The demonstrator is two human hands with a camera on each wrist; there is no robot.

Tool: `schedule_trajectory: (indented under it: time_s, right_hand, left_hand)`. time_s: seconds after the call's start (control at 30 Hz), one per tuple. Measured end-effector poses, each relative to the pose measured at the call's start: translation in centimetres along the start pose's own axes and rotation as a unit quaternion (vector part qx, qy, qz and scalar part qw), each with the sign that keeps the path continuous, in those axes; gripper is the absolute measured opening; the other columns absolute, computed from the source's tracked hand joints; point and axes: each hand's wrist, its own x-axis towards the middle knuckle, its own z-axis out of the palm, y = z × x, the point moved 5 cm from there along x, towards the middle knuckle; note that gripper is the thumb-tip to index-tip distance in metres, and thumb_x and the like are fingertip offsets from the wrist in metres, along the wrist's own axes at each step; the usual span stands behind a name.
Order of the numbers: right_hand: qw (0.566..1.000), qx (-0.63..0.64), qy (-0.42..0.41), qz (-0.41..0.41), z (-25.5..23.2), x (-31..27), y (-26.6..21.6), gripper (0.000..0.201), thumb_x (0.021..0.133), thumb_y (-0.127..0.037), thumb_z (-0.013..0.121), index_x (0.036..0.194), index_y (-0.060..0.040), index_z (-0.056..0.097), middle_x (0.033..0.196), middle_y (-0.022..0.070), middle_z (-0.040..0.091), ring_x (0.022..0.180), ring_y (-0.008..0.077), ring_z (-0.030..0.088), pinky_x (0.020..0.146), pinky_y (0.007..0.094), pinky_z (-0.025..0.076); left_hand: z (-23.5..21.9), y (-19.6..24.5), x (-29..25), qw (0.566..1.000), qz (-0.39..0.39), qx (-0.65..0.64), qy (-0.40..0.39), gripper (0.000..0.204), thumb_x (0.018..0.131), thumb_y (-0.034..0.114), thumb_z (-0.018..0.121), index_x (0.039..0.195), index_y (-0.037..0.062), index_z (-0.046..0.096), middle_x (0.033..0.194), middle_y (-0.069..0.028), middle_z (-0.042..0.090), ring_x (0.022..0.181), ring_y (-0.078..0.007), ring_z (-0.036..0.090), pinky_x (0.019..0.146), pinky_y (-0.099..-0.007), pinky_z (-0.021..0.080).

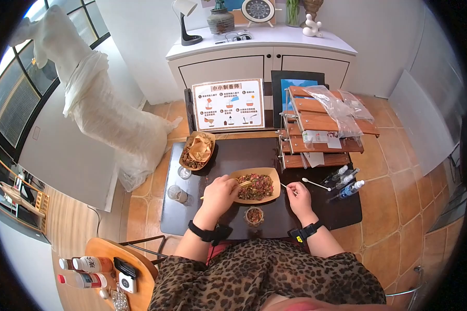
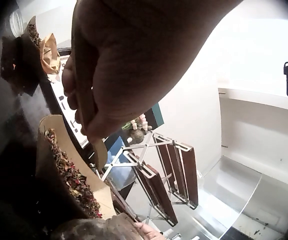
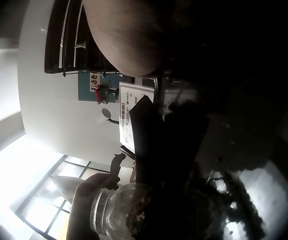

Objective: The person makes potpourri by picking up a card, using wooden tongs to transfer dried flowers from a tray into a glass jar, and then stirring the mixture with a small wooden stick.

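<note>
My left hand grips a wooden spoon over a kraft paper tray. The tray holds a mix of dried petals and herbs, and the spoon's tip overlaps this mix in the head view. At the tray's right edge, my right hand has its fingers curled, pinching what looks like a thin pale stick. Just in front of the tray, between my wrists, stands an open glass jar with some of the mix inside; its clear wall shows in the right wrist view.
A second paper tray holds dried material and crumpled brown paper. Glass jars stand at the left. To the right lie a white spoon and several spray bottles. Behind are a printed instruction board and a wooden-slat rack.
</note>
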Motion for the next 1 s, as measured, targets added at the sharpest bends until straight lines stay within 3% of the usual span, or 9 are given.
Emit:
schedule_trajectory:
  time_s: [0.13, 0.3, 0.53, 0.83, 1.0]
  right_hand:
    - [1.0, 0.0, -0.003, 0.004, 0.0, 0.0, 0.0, 0.008, 0.09, -0.006, 0.068, 0.094, -0.0005, 0.065, 0.089, 0.0123, 0.067, 0.081, 0.0277, 0.068, 0.071, 0.0372, 0.053]
    - [1.0, 0.005, 0.0, 0.001, 0.1, 0.0, 0.3, 0.008, 0.09, -0.006, 0.068, 0.093, -0.0002, 0.065, 0.088, 0.0126, 0.066, 0.08, 0.0282, 0.068, 0.071, 0.0372, 0.053]
    - [1.0, 0.0, 0.005, -0.011, 0.2, 0.0, 0.5, 0.007, 0.09, -0.007, 0.068, 0.092, -0.0005, 0.065, 0.086, 0.0121, 0.066, 0.079, 0.0278, 0.067, 0.071, 0.0375, 0.052]
    - [1.0, 0.003, 0.014, -0.014, 0.1, 0.0, 0.3, 0.008, 0.09, -0.006, 0.068, 0.093, -0.0001, 0.065, 0.086, 0.012, 0.065, 0.077, 0.027, 0.066, 0.071, 0.0365, 0.052]
    - [0.998, 0.055, 0.022, 0.029, 0.3, -0.2, 1.6, 0.008, 0.092, -0.005, 0.067, 0.098, 0.0003, 0.065, 0.088, 0.0101, 0.067, 0.077, 0.019, 0.066, 0.071, 0.0315, 0.052]
  left_hand:
    - [-1.8, 0.9, -0.5, 1.0, -0.007, -0.017, -0.014, 0.015, 0.087, 0.023, 0.072, 0.091, 0.0085, 0.07, 0.087, -0.0083, 0.063, 0.087, -0.0315, 0.065, 0.073, -0.0428, 0.053]
    - [-3.5, 2.6, -2.1, 0.993, 0.027, -0.049, -0.104, 0.016, 0.085, 0.024, 0.072, 0.089, 0.0087, 0.071, 0.088, -0.0093, 0.065, 0.089, -0.0323, 0.065, 0.075, -0.0432, 0.054]
    - [-2.3, 2.6, -4.6, 0.977, 0.051, -0.064, -0.198, 0.017, 0.085, 0.024, 0.074, 0.093, 0.0086, 0.073, 0.092, -0.0099, 0.067, 0.089, -0.0331, 0.065, 0.075, -0.0427, 0.054]
    - [-3.7, 3.1, -3.7, 0.987, 0.018, -0.077, -0.143, 0.018, 0.087, 0.023, 0.071, 0.097, 0.0085, 0.07, 0.093, -0.012, 0.066, 0.09, -0.0352, 0.065, 0.077, -0.0439, 0.054]
    - [-1.9, 0.0, -2.7, 0.991, -0.028, -0.126, -0.033, 0.02, 0.092, 0.025, 0.069, 0.103, 0.0074, 0.068, 0.092, -0.0121, 0.064, 0.085, -0.0352, 0.065, 0.074, -0.0421, 0.053]
